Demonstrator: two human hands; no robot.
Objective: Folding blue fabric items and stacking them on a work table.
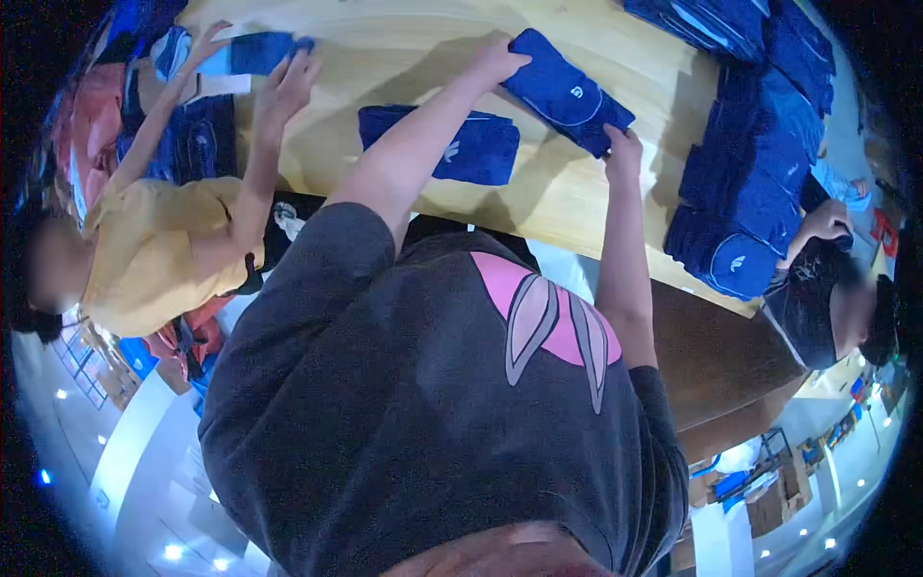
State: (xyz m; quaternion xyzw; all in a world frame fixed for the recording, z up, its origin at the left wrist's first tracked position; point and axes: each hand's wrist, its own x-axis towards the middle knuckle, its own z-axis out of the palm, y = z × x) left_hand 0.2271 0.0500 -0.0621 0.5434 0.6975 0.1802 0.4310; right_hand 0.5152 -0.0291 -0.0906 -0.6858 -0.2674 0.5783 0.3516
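Note:
A folded navy blue garment [565,88] with a light curved trim line and a small white emblem is stretched between my hands above the wooden table. My left hand [502,63] grips its far left corner, while my right hand [623,150] pinches the near right corner. The garment slants from upper left down to the right. Beneath my left forearm, a second folded navy garment [488,146] with a white emblem lies on the table, partly covered by the arm.
Stacks of folded navy garments [740,183] line the table's right side. At left, a person in a yellow shirt [159,255] handles a blue piece [260,54] beside more dark garments [204,139]. Another person's hand [825,223] reaches in from the right. Pale wood tabletop [385,43] spans the middle.

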